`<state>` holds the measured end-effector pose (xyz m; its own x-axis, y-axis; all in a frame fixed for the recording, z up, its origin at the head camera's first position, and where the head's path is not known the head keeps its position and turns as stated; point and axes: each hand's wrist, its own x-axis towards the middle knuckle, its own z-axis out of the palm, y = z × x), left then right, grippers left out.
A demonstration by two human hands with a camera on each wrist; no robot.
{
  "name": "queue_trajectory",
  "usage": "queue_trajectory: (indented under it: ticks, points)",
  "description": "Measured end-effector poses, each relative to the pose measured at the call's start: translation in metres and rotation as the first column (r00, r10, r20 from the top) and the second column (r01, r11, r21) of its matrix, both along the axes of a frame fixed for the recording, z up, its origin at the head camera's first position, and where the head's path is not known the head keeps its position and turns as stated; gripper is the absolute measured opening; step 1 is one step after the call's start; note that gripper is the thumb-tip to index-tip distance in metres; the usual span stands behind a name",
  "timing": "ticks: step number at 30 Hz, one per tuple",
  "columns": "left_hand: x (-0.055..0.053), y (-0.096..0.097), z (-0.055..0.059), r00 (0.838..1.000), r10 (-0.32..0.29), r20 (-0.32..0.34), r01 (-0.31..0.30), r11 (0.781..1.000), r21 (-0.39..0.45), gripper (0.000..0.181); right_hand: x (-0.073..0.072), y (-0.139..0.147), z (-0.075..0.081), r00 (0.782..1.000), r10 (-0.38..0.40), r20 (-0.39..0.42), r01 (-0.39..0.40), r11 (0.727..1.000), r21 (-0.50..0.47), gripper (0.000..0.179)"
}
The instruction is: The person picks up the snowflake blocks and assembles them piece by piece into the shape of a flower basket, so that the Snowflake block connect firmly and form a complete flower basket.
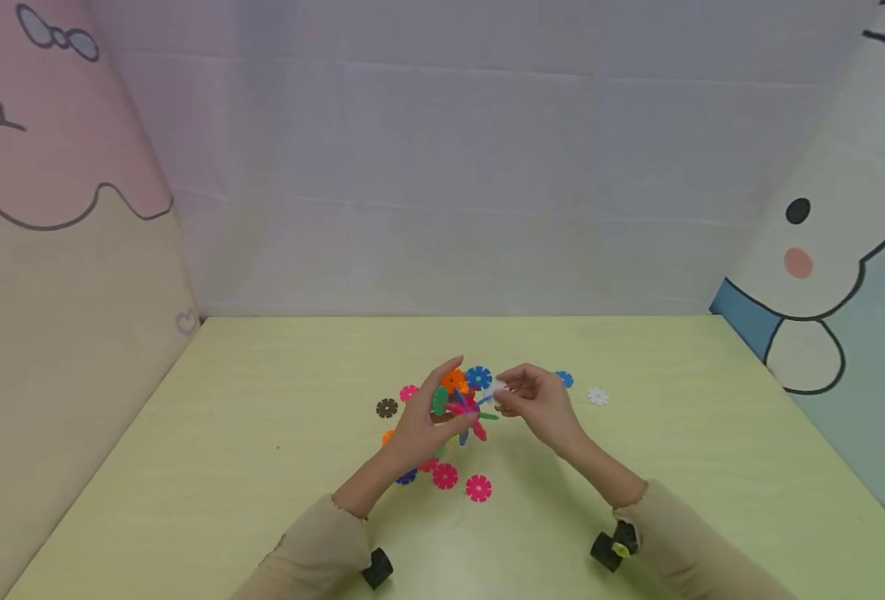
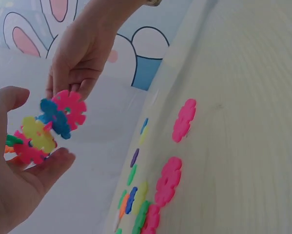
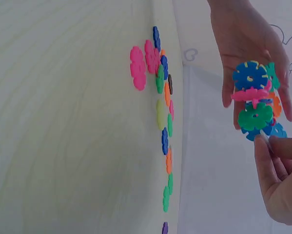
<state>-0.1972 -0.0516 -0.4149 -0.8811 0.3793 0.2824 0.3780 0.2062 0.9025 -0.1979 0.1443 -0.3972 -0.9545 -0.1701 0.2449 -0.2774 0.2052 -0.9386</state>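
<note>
Above the middle of the desk [image 1: 262, 467], the left hand [image 1: 420, 429] cups a cluster [image 1: 461, 400] of joined discs, its grip curled loosely round it with the thumb up. Just right of it, the right hand [image 1: 540, 404] pinches a white disc [image 1: 497, 388] at the cluster's right edge, grip closed tight. Loose discs [image 1: 461, 482] lie near and right of the hands.

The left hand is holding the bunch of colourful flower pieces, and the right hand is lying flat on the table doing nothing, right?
Not quite. The left hand does hold the bunch of flower pieces, but the right hand is not flat on the table. The head view shows it raised, fingers pinching a piece at the bunch's edge. The left wrist view shows this too.
</note>
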Motion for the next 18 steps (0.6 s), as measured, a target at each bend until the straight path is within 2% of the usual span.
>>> queue_trajectory:
  ticks: [4,7,10,13,15,18]
  points:
    - [-0.003,-0.010,0.001,0.994,-0.075,0.076,0.082,0.993,-0.085,0.064,-0.003,0.004,0.000,0.996,0.082,-0.015,-0.080,0.992,0.100,0.020]
    - [-0.005,-0.013,-0.002,0.991,-0.106,0.082,0.114,0.988,-0.103,0.060,-0.005,0.005,-0.001,0.991,0.127,-0.029,-0.121,0.980,0.157,0.021]
    - [-0.006,-0.014,-0.006,0.993,-0.103,0.061,0.109,0.989,-0.098,0.056,-0.006,0.007,-0.001,0.987,0.160,-0.032,-0.151,0.969,0.197,0.021]
    - [-0.007,-0.015,-0.010,0.995,-0.076,0.064,0.082,0.992,-0.093,0.054,-0.009,0.013,0.003,0.986,0.166,-0.032,-0.152,0.954,0.257,0.020]
    - [-0.008,-0.018,-0.011,0.996,-0.056,0.067,0.062,0.994,-0.087,0.053,-0.015,0.023,0.006,0.987,0.150,-0.063,-0.122,0.939,0.321,0.021]
    - [-0.008,-0.022,-0.009,0.996,-0.034,0.077,0.040,0.997,-0.073,0.053,-0.032,0.046,0.006,0.990,0.107,-0.097,-0.060,0.916,0.396,0.022]
